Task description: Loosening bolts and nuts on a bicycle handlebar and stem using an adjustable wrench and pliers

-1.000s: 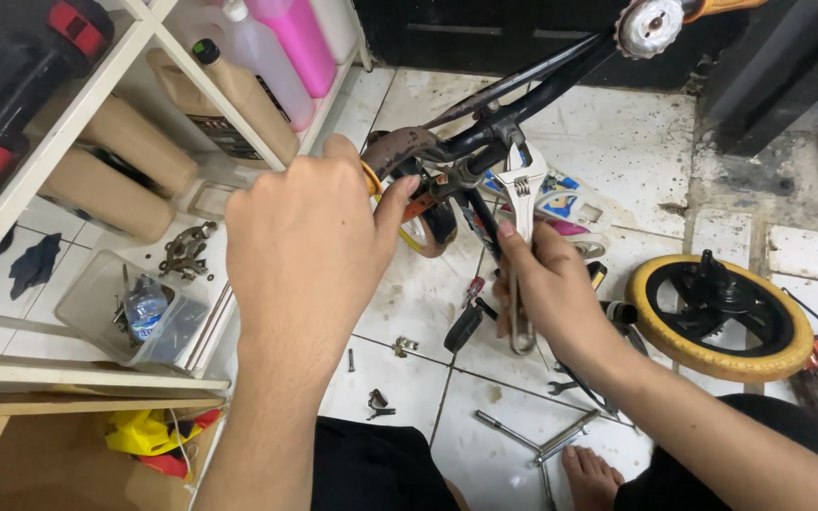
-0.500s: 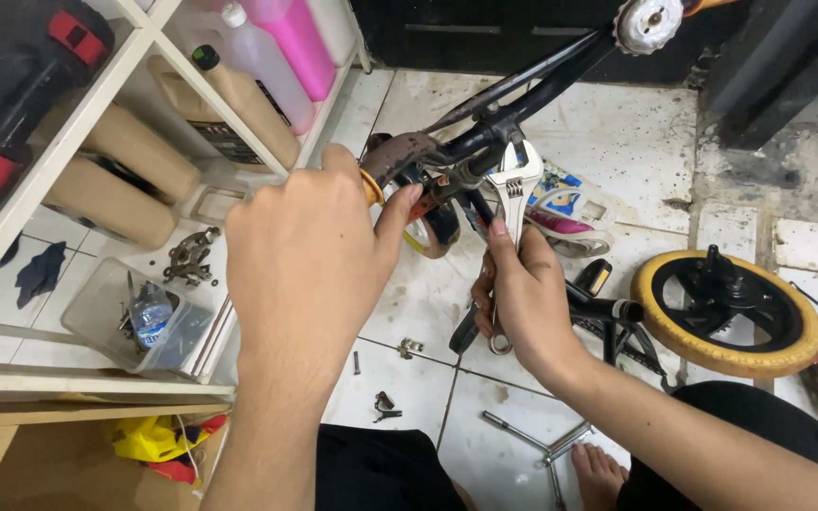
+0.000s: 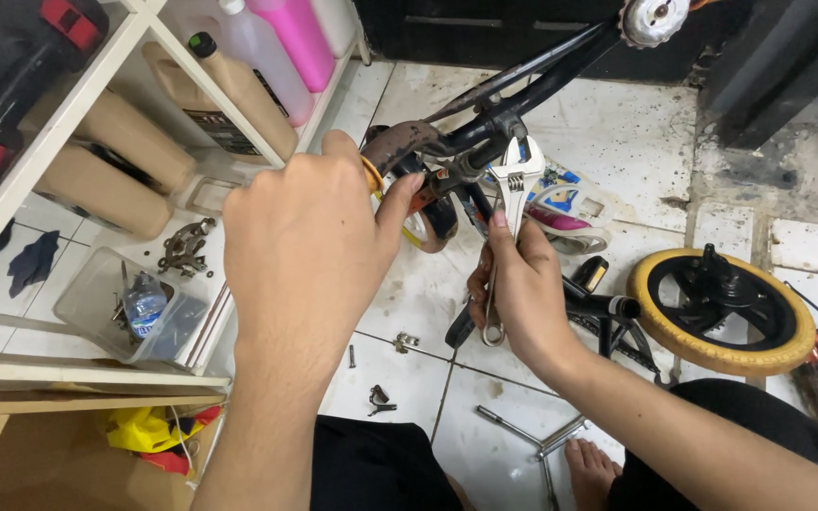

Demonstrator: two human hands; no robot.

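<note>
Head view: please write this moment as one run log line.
left hand: grips rusty bike part | right hand: holds adjustable wrench, jaws at black bike frame | small yellow-tyred wheel: on tiled floor

— What do the hands hold?

— The right hand [image 3: 521, 289] is closed around a silver adjustable wrench [image 3: 513, 199], its head set on the black bike frame [image 3: 523, 90]. The left hand [image 3: 305, 237] clasps the rusty part [image 3: 400, 142] beside it.

— Around them?

— A yellow-tyred wheel [image 3: 721, 308] on the tiled floor [image 3: 636, 142], bottles [image 3: 257, 57] on the shelf [image 3: 78, 123].
</note>
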